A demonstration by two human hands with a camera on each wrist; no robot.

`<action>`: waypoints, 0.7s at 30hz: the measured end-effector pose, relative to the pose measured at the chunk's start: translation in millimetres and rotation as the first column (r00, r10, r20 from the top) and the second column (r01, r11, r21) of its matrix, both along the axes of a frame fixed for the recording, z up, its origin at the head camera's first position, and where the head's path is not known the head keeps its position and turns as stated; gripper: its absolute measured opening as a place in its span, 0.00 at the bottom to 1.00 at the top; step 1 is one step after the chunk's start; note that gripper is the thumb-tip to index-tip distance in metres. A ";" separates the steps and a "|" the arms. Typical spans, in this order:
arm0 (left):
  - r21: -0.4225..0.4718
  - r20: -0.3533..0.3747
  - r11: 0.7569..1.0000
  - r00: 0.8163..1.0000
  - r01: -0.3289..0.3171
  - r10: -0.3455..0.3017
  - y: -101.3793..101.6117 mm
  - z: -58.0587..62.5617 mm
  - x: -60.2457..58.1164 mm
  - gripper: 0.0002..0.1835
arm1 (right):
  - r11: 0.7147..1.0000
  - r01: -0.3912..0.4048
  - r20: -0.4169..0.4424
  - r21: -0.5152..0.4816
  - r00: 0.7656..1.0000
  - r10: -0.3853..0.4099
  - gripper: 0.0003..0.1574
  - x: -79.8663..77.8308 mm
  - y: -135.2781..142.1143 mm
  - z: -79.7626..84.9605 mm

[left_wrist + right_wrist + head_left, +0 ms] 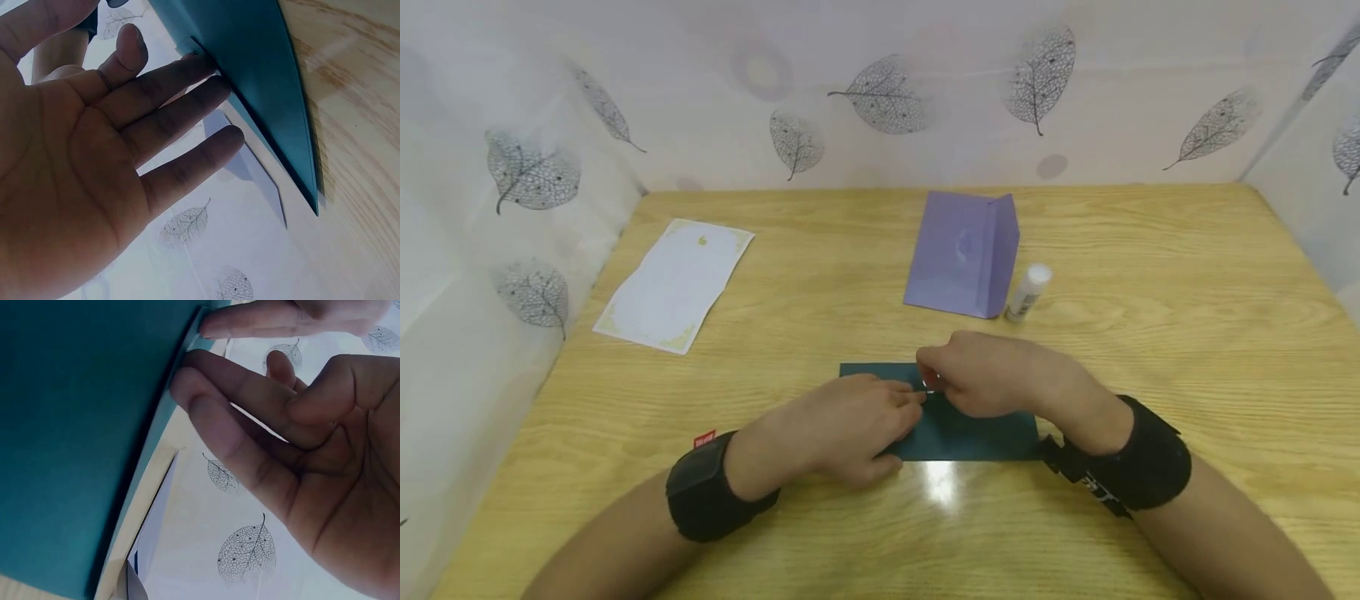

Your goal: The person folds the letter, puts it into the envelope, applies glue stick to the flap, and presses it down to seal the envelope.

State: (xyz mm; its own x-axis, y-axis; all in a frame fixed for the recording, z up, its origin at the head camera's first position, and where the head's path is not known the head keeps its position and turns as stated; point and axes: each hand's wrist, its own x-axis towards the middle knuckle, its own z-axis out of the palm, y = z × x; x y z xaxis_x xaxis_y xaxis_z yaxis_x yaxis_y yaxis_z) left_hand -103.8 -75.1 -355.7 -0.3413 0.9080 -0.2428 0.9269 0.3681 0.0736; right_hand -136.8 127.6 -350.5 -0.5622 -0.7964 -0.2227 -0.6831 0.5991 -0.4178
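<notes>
A dark green envelope (977, 437) lies flat on the table in front of the person. From the left, the left hand (853, 421) rests on it palm down, and its fairly straight fingers (181, 112) reach the envelope's fold in the left wrist view. The right hand (992, 371) is bent over the middle of the envelope, its fingertips down on it close to the left fingertips. In the right wrist view, bent right fingers (215, 419) press along the raised edge, with the thumb off the paper. A small bright spot shows under the right fingertips.
Behind the right hand lie a lilac envelope (947, 258) with its flap raised and a capped white glue stick (1030, 292) standing upright. A white sheet with gold corners (673, 283) is at the left on the wood-grain table (805, 275). Leaf-print cloth (700, 83) walls the back and sides.
</notes>
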 end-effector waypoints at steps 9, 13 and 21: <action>-0.028 0.011 0.999 1.000 -0.015 0.016 -1.8 -0.2 -0.8 0.28 | 0.998 0.059 0.021 0.014 0.998 -0.059 0.10 -3.0 -0.6 -0.9; -0.030 0.012 0.999 1.000 -0.019 0.020 -1.6 0.0 -0.8 0.28 | 0.998 0.062 0.006 -0.019 0.998 -0.061 0.11 -4.0 -1.3 -4.0; -0.019 0.006 1.000 1.000 -0.014 0.014 -0.6 0.5 -0.3 0.27 | 0.998 0.058 -0.024 -0.014 0.998 -0.058 0.12 -3.7 -2.2 -5.4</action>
